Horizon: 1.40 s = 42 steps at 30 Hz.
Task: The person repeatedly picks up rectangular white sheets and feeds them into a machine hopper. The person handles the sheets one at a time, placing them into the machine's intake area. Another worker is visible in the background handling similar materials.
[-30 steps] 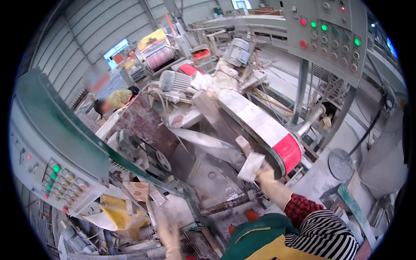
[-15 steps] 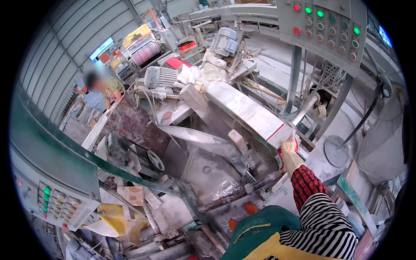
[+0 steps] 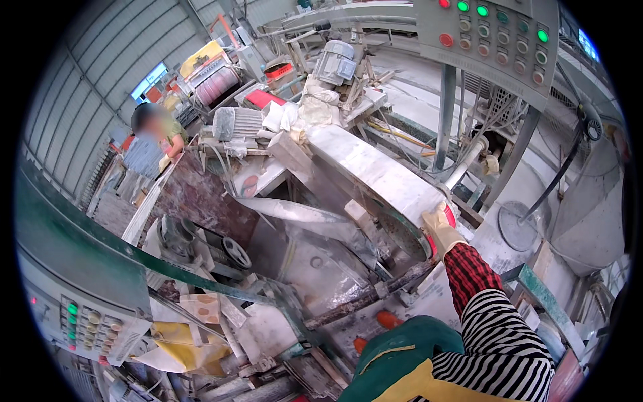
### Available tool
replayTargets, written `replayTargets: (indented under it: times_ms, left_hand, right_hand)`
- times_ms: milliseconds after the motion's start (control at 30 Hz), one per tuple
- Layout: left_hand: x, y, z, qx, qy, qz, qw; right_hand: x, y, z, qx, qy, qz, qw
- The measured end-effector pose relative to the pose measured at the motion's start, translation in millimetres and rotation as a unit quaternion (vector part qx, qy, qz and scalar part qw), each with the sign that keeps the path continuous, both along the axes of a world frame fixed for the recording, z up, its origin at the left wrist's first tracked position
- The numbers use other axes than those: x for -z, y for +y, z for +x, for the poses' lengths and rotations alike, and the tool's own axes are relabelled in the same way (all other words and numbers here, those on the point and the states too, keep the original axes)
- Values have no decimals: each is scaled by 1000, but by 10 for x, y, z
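Note:
A long white dusty cover (image 3: pixel 375 164), shaped like a belt guard, slopes from the motors toward me. Its near end is rounded, with red showing at the edge. My right hand (image 3: pixel 442 230), in a pale cream glove, is closed on that near end. Part of the fingers is hidden against the cover. The right arm wears a red-and-black checked sleeve cuff (image 3: pixel 467 271) over black-and-white stripes. My left hand is out of view.
Grey motors (image 3: pixel 335 61) stand behind the cover. Button panels hang at upper right (image 3: pixel 492 40) and lower left (image 3: pixel 87 325). A green rail (image 3: pixel 201 273) crosses the left side. A handwheel (image 3: pixel 236 250) sits nearby. Another person (image 3: pixel 171 137) leans over a dark slab (image 3: pixel 207 187).
My right hand has shifted slightly left and stays at the cover's near end. The straight red line across that end no longer shows. The person at left has moved an arm.

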State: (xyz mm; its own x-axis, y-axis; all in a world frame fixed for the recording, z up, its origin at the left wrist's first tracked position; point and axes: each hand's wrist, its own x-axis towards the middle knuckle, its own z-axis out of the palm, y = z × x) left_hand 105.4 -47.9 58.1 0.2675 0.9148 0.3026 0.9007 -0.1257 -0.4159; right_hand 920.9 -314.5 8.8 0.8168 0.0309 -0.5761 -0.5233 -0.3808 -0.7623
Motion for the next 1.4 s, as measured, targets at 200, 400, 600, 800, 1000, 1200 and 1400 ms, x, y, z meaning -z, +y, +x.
replayTargets:
  times_ms: [200,400,600,800,1000,1200,1400]
  left_hand:
    - [-500,-253,417,-96,-57,-127,986]
    - [302,299,-287,-132,-39,82,987]
    - [623,660,-1126,-67,78,-29,994]
    - [571,325,-817,-37,108,-64,991]
    - [436,152,-564,-82,160,-206,962]
    - [705,288,-796,-30,124,-66,990]
    - [651,244,-629,-135,106,-174,970]
  right_hand:
    - [-464,117,-349,25,-8,60,998]
    - [-468,-155,-461,-42,-242,-64,967]
    - [-976,-45,-721,-264,-472,-363,759]
    - [-1051,210,-763,-317,-352,-398,785]
    - [-954,371,-661,-353,-330,-468,740]
    - [-666,418,-465,-374,-347,-499,701]
    - [-538,527,-443,-341,-379,-468,722]
